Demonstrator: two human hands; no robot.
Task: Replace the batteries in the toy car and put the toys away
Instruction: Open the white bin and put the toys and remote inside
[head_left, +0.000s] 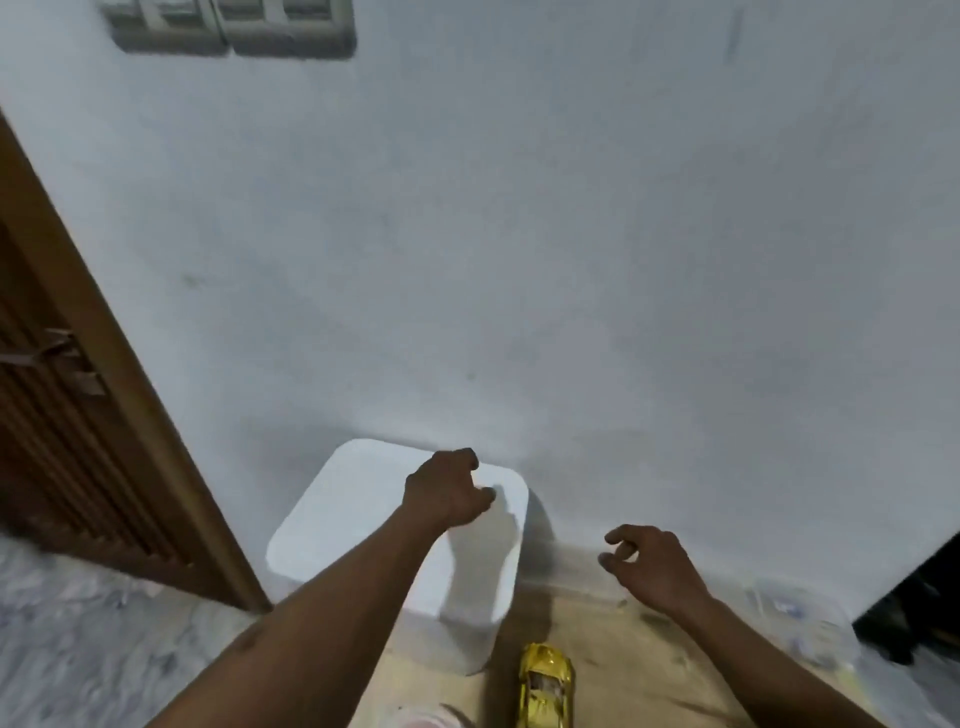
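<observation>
Both hands reach forward: the left hand (449, 493) hovers over the lid of a white bin (353, 519), fingers curled (whether they pinch anything I cannot tell). The right hand (649, 564) hangs to its right, fingers loosely bent, holding nothing. The yellow toy car (545, 686) sits on the wooden bench (639, 654), just beside the bin.

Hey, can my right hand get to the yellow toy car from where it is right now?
Probably yes. The right hand hangs empty above the table, and the toy car lies in the open, nearer you and slightly to the hand's left, with nothing between them.
</observation>
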